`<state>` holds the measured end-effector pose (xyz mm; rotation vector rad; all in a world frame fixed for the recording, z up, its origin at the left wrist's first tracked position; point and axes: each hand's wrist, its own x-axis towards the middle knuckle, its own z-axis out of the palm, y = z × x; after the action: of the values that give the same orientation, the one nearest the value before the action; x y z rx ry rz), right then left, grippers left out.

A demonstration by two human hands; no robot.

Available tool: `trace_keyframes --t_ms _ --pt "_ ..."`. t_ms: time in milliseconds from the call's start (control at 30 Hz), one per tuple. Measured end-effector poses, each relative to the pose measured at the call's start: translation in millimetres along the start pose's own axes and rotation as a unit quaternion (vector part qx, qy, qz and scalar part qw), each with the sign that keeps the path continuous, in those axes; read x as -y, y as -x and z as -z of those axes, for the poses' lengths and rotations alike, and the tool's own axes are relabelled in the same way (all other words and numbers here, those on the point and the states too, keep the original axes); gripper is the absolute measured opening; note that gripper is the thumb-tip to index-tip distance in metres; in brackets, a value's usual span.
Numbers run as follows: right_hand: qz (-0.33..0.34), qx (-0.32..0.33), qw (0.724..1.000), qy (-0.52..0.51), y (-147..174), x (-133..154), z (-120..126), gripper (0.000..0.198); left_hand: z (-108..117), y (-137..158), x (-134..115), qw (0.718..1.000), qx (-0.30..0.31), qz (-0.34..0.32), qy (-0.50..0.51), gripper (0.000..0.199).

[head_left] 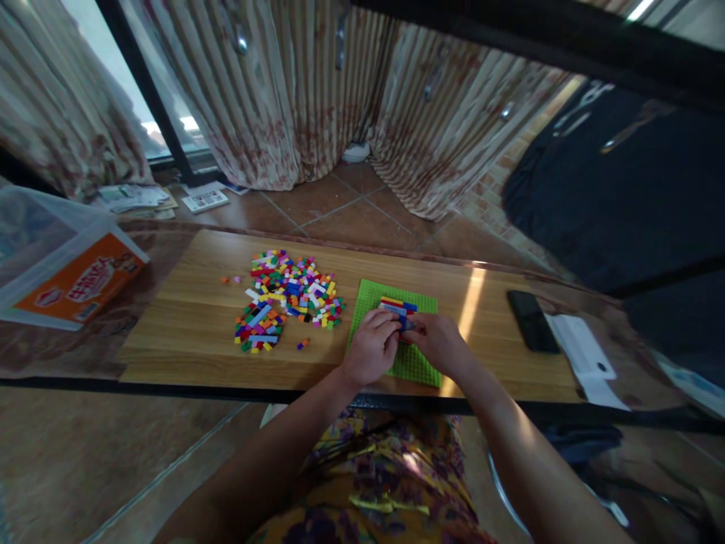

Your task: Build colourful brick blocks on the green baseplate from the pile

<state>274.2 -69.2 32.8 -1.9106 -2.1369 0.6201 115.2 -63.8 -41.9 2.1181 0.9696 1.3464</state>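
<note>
A green studded baseplate (416, 370) lies on the wooden board in front of me. On it stands a low structure of toy bricks (390, 302), with red, yellow and blue showing along its far side. My left hand (371, 349) is closed against the structure's left and near side, its fingers curled. From the right, my right hand (439, 341) pinches at a blue toy brick (403, 323) on or just over the structure. My fingers cover much of the build, so its near part is hidden.
Left of the baseplate spreads a pile of loose coloured bricks (294, 287). A clear plastic box (73, 261) with an orange label stands at the far left. On the right lie a black phone (532, 321) and a white object (581, 347). Curtains (317, 98) hang beyond the table.
</note>
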Motion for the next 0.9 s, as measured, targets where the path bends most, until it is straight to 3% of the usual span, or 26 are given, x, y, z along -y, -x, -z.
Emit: trace_keyframes --t_ms 200,300,600,733,900 --pt "0.039 -0.014 0.999 -0.001 4.2 -3.0 -2.6 0.013 1.2 -2.2 -0.4 1.0 -0.001 -0.012 -0.011 0.016" --pt "0.022 -0.027 0.999 0.029 4.6 -1.9 -4.9 0.014 1.5 -2.9 -0.1 1.0 0.001 -0.012 -0.013 0.017" --pt "-0.007 -0.085 0.996 -0.013 13.8 -13.6 -4.4 0.023 2.7 -3.5 -1.8 1.0 -0.003 -0.009 -0.006 0.016" --pt "0.0 -0.062 0.997 -0.035 15.5 -12.9 -3.7 0.025 2.4 -3.3 -1.2 1.0 -0.001 -0.003 0.001 0.016" --pt "0.013 -0.021 0.999 0.025 10.7 -6.5 -0.6 0.014 3.0 -3.5 -1.7 1.0 0.005 0.004 0.009 0.018"
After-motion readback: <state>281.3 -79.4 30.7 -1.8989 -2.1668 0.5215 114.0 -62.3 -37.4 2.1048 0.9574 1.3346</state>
